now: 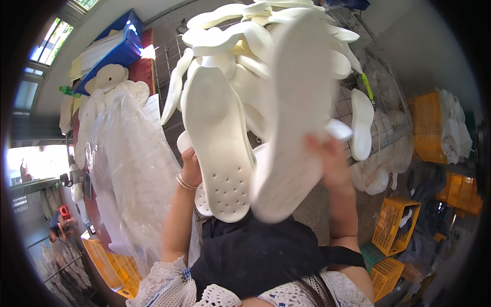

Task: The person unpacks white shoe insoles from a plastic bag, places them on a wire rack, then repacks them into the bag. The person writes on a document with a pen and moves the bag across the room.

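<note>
My left hand is closed on the edge of a white foam insole, its holed end pointing down toward me. At least one more insole shows behind it, with another holed end peeking out at the lower left. In my right hand, smeared by motion, is a second white insole, raised nearer to me and tilted with its top to the right. Its details are blurred. Beyond both hands lies a heap of white insoles on a wire rack.
To the left, a clear plastic bag of white pieces lies by a blue bin. A single insole rests at the rack's right side, near a yellow-green strip. Yellow crates stand at the right.
</note>
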`<action>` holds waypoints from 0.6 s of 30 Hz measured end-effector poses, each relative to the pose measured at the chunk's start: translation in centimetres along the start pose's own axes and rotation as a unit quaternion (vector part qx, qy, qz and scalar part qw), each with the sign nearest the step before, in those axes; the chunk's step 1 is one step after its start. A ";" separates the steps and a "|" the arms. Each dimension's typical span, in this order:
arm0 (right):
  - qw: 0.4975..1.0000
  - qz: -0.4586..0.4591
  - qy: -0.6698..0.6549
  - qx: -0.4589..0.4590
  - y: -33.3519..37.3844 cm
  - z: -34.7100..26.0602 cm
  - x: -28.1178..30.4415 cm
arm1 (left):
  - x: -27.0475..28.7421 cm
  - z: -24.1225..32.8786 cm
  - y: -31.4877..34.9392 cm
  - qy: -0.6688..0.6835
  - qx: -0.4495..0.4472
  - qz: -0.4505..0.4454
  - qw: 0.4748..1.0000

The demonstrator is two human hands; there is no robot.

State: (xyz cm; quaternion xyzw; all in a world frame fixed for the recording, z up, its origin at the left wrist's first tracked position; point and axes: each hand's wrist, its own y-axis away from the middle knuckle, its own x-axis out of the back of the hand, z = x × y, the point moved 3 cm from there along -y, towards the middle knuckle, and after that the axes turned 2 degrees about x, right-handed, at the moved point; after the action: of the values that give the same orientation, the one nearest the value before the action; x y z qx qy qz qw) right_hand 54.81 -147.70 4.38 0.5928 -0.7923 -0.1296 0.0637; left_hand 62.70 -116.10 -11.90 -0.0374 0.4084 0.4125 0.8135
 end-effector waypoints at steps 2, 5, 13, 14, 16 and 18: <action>0.970 -0.240 -0.020 -0.046 -0.4 0.8 -4.1 | -0.6 -0.2 0.4 0.052 -0.041 0.026 0.997; 0.942 0.017 0.294 0.160 -9.3 1.0 -1.8 | -1.3 -0.8 2.8 0.109 -0.088 0.075 0.987; 0.503 0.116 0.853 0.081 -33.4 6.6 10.4 | -0.5 -2.8 10.2 0.167 -0.168 0.179 0.955; 0.481 0.074 0.872 0.048 -33.9 5.9 10.8 | -0.5 -3.0 10.4 0.172 -0.179 0.187 0.951; 0.516 0.058 0.838 0.164 -31.9 2.3 10.5 | -0.1 -3.0 10.7 0.182 -0.203 0.201 0.941; 0.559 0.079 0.775 0.285 -27.0 -2.3 9.2 | 0.3 -2.7 11.3 0.192 -0.237 0.219 0.927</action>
State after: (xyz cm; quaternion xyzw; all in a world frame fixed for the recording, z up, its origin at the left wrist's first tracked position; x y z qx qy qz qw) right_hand 77.68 -163.93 -1.51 0.3873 -0.4771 0.6179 0.4906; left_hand 53.15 -109.56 -10.80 -0.2167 0.4454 0.6502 0.5761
